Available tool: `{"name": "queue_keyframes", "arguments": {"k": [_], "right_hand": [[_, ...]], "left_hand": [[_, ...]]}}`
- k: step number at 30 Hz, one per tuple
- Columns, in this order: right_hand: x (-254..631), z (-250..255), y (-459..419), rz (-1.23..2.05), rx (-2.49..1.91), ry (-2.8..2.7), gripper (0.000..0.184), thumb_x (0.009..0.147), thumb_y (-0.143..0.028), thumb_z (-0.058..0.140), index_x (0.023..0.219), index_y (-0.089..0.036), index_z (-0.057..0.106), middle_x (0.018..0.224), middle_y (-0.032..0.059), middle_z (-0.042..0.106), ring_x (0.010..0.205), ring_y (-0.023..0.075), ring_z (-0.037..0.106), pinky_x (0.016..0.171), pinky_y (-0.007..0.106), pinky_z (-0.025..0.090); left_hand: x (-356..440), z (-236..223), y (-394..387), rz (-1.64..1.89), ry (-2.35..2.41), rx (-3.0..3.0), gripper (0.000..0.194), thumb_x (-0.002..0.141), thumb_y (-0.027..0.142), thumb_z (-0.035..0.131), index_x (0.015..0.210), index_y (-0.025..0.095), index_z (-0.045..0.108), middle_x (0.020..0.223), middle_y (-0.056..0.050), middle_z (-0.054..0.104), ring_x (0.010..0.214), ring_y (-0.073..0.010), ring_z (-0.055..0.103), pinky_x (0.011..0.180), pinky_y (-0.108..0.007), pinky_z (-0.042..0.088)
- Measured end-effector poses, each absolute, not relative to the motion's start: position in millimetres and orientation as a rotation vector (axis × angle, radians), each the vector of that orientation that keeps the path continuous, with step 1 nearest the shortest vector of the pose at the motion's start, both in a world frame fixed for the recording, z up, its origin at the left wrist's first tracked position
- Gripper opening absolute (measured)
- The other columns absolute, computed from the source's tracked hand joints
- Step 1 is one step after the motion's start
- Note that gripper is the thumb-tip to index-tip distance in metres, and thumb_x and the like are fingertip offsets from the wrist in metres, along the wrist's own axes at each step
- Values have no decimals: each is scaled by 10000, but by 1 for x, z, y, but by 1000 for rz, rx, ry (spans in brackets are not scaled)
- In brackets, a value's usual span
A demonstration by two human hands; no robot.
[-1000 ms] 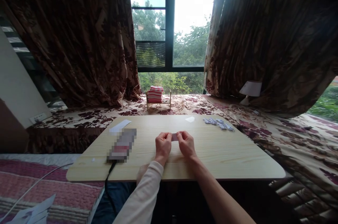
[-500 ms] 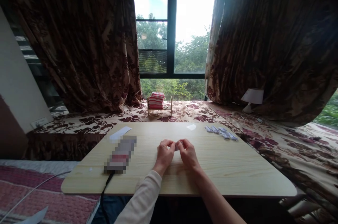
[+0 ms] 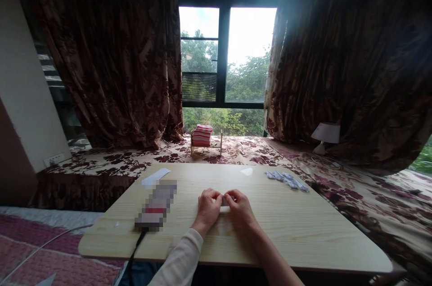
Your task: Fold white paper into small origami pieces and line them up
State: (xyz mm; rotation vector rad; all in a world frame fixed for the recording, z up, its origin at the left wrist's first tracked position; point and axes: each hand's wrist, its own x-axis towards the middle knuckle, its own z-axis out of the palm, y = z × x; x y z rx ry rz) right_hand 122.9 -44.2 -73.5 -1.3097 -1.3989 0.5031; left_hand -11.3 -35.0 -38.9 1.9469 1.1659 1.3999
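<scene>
Bench ctr: L hand and R hand close together, thumbs + index fingers pinching a small pale piece b/w them, other fingers curled in. Piece mostly hidden by fingertips; looks flat, prob. paper, edges can't be read. It's at/just over the bench, contact unclear.

Step (my judgement): two-handed shaping or folding of the piece, in progress. Next move prob. calls for light, even fingertip pressure, w/ both edges kept aligned; thin stock could crease off-line or slip.

Mat'ls: bench top pale wood grain, smooth, rounded corners. Far R: cluster of small whitish twisted/folded pcs, pointed ends, crisp look, lying close together. Far L: white strip, flat, long, straight-edged, just beyond a blurred-out slab w/ black cable off its near end. Tiny white scrap near L edge.

Behind bench: red/white striped cloth stack, soft, squared, on a small rack; floral fabric under it. Lamp to R, pale tapered shade.
</scene>
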Motion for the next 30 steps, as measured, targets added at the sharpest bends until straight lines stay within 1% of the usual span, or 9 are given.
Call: {"name": "queue_keyframes", "arguments": {"k": [6, 13, 15, 17, 21, 24, 26, 28, 30], "right_hand": [[122, -73, -42, 520, -1351, -1318, 298, 913, -326, 560, 1162, -162, 568, 1153, 73, 601, 956, 196, 617, 805, 395, 531], [131, -74, -39, 425, -1349, -1112, 277, 920, -338, 547, 1131, -161, 580, 1110, 64, 615, 913, 181, 625, 779, 373, 536], [131, -73, -39, 385, -1343, -1078, 251, 923, -341, 540, 1078, -151, 595, 1042, 52, 632, 860, 164, 628, 754, 356, 534], [129, -70, -40, 357, -1327, -1097, 211, 918, -321, 540, 1000, -142, 616, 955, 44, 648, 816, 156, 626, 729, 333, 524], [120, -64, -43, 327, -1300, -1214, 152, 862, -264, 568, 910, -162, 669, 931, 70, 665, 874, 191, 620, 725, 307, 505], [118, -64, -43, 332, -1318, -1308, 136, 861, -274, 597, 838, -161, 668, 895, 43, 661, 868, 180, 618, 763, 332, 505], [120, -66, -41, 347, -1341, -1348, 164, 885, -303, 593, 906, -149, 645, 935, 35, 654, 862, 165, 620, 782, 358, 513], [121, -69, -39, 372, -1358, -1366, 212, 908, -324, 568, 1019, -150, 617, 1016, 46, 642, 870, 162, 625, 781, 367, 525], [122, -71, -36, 404, -1365, -1372, 248, 917, -330, 554, 1090, -157, 597, 1071, 58, 630, 886, 168, 628, 775, 367, 534]], "left_hand": [[-1, -42, -35, 1436, 1215, 1949, 205, 763, 179, 544, 581, 180, 639, 687, -37, 633, 765, -186, 569, 747, -295, 420], [-9, -47, -25, 1537, 1292, 1874, 254, 800, 241, 479, 617, 177, 643, 687, -50, 645, 739, -201, 593, 702, -300, 442], [-14, -48, -22, 1539, 1303, 1875, 257, 797, 258, 481, 614, 179, 643, 662, -49, 643, 702, -205, 592, 674, -303, 442], [-16, -47, -21, 1527, 1284, 1914, 239, 781, 263, 507, 599, 186, 642, 662, -45, 642, 718, -209, 592, 696, -307, 442], [-14, -44, -27, 1494, 1229, 1993, 204, 772, 272, 535, 635, 203, 669, 710, -42, 658, 779, -219, 590, 751, -321, 437], [-13, -42, -28, 1476, 1206, 2013, 206, 779, 287, 533, 665, 203, 682, 731, -48, 663, 798, -229, 586, 760, -334, 436], [-14, -42, -27, 1471, 1205, 2013, 216, 784, 293, 525, 672, 200, 684, 734, -53, 661, 797, -232, 585, 761, -339, 438], [-14, -43, -25, 1464, 1205, 2011, 224, 786, 295, 518, 673, 197, 685, 728, -55, 659, 791, -231, 587, 759, -340, 440], [-14, -43, -23, 1454, 1203, 2013, 227, 785, 294, 516, 671, 195, 686, 725, -55, 659, 789, -230, 591, 757, -339, 443]]}}
